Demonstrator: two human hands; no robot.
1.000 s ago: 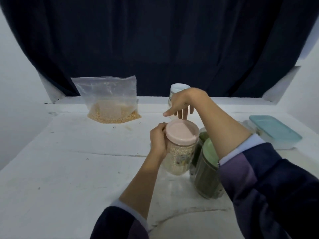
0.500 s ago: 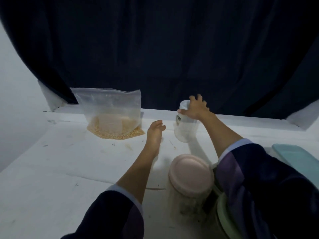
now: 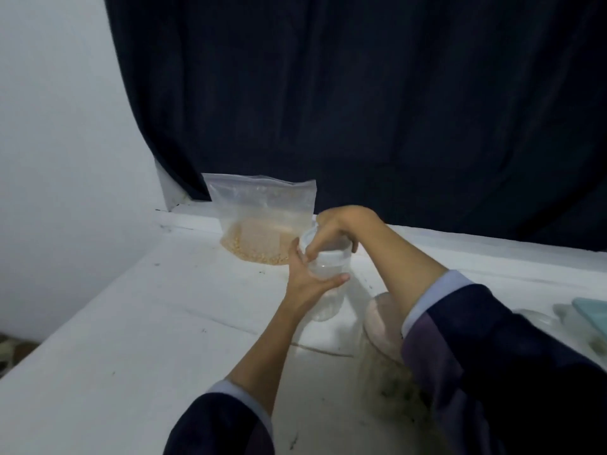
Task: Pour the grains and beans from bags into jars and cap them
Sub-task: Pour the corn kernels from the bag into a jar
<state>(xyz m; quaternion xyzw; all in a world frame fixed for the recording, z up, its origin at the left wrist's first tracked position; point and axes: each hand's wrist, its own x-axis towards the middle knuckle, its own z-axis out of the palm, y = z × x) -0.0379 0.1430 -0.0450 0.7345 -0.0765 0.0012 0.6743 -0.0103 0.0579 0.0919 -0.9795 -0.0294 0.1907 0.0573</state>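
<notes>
Right hand (image 3: 335, 229) grips the lid of the empty jar (image 3: 325, 284) from above; left hand (image 3: 308, 277) now clasps its side, having left the pink-lidded jar (image 3: 382, 326), which looks done. The empty jar has come nearer, upright on the counter (image 3: 131, 339), just before the corn bag (image 3: 262, 221). Likely uncapping next.

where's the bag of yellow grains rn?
In the head view the bag of yellow grains stands at the far left of the table, against the dark curtain, just behind the clear jar that both hands hold.
</notes>
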